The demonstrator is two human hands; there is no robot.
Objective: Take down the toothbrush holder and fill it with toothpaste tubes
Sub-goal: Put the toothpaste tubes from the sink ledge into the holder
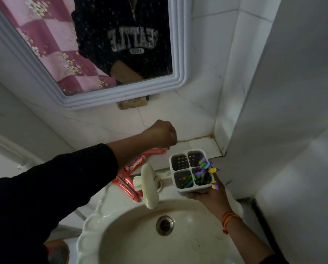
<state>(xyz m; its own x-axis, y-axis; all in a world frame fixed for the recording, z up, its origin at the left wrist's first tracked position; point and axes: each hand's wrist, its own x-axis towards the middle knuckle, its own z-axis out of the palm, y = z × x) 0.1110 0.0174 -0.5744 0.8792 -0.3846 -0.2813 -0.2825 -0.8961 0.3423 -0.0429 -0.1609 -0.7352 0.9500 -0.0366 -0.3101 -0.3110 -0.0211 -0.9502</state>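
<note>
White tiles (195,115) line the wall around you, with a framed mirror (94,96) hanging above the sink (136,242). Your right hand (209,195) cups the holder (190,171) from below, keeping it upright just above the sink's back rim, right of the tap (148,187). It has four compartments: the two far ones look empty, the two near ones hold toothbrushes (205,172) with purple and yellow heads. Your left hand (162,135) is curled into a fist over the ledge (201,145), reaching across the red tubes (134,166); whether it grips the tip of one is hard to tell, since the fist hides it. More tubes lie on the surface left of the tap, partly under your dark sleeve (50,187).
</note>
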